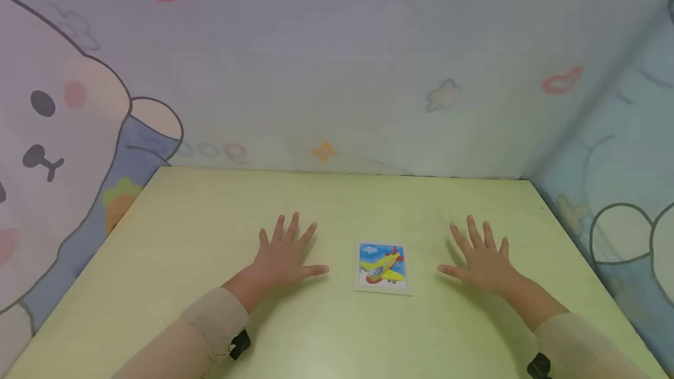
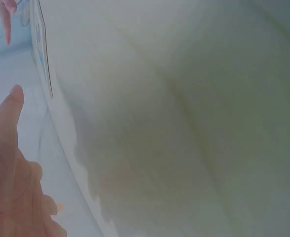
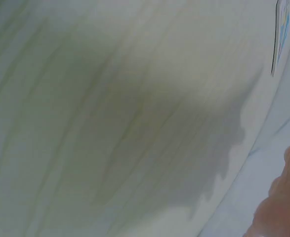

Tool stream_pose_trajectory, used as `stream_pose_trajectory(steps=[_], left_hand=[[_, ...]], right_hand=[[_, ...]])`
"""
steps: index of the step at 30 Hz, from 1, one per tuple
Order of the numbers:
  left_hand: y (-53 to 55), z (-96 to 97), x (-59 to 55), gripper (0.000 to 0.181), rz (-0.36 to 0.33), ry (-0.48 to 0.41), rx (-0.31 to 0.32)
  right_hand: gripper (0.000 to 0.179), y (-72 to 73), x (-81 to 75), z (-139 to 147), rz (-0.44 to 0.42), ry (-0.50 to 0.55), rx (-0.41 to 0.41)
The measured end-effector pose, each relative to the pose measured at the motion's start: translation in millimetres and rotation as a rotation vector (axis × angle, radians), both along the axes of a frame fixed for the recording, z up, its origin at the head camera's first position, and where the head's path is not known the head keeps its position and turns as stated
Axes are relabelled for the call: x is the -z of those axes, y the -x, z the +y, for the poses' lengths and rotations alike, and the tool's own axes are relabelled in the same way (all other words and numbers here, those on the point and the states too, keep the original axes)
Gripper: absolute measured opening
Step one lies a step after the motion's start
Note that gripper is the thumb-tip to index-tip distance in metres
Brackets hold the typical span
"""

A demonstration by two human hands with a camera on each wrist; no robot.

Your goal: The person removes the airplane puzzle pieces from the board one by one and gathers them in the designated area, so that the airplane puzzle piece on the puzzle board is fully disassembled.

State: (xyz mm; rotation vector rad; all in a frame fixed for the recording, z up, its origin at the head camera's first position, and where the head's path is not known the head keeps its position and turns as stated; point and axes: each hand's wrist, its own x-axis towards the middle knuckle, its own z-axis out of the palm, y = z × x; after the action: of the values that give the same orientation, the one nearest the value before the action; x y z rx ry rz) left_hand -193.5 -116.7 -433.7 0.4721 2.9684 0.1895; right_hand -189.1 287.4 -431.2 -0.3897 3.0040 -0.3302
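Observation:
A small square picture puzzle (image 1: pixel 382 268) with a yellow airplane on a blue sky lies flat on the table, between the two hands. To its left, the left hand (image 1: pixel 284 256) is held over the table with straight, spread fingers and holds nothing. On the other side, the right hand (image 1: pixel 481 259) is spread the same way, palm down, also holding nothing. Both thumbs point inward at the puzzle and stay apart from it. In the left wrist view, the puzzle (image 2: pixel 42 49) shows edge-on beyond the thumb; the right wrist view catches its edge (image 3: pixel 281 37) at the top right.
The pale yellow table (image 1: pixel 237 197) ends at a back wall (image 1: pixel 337 75) printed with hearts and stars. A large cartoon bear (image 1: pixel 63 133) covers the left wall side, and another printed wall (image 1: pixel 632 162) borders the right. Black straps (image 1: pixel 240 344) sit at the sleeves.

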Motion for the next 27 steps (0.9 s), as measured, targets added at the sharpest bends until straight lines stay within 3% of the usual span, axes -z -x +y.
stream_pose_trajectory(steps=[4, 8, 13, 19, 27], left_hand=[[-0.6, 15.6, -4.1, 0.093, 0.015, -0.001, 0.034], [-4.7, 29.7, -7.9, 0.089, -0.021, 0.011, 0.09], [-13.5, 46.8, -4.8, 0.086, -0.062, 0.05, 0.174], [-23.7, 74.0, -0.6, 0.08, -0.128, 0.07, 0.266], [-28.8, 104.6, 3.8, 0.074, -0.128, 0.155, 0.325]], right_hand=[[0.089, 5.2, -1.1, -7, 0.007, 0.023, -0.039], [0.069, 9.8, -1.0, -24, 0.047, 0.061, -0.12], [0.043, 11.7, 0.5, -52, 0.071, 0.118, -0.189], [0.04, 10.6, 8.5, -72, 0.031, 0.176, -0.223], [0.044, 11.6, 15.4, -79, 0.017, 0.178, -0.219]])
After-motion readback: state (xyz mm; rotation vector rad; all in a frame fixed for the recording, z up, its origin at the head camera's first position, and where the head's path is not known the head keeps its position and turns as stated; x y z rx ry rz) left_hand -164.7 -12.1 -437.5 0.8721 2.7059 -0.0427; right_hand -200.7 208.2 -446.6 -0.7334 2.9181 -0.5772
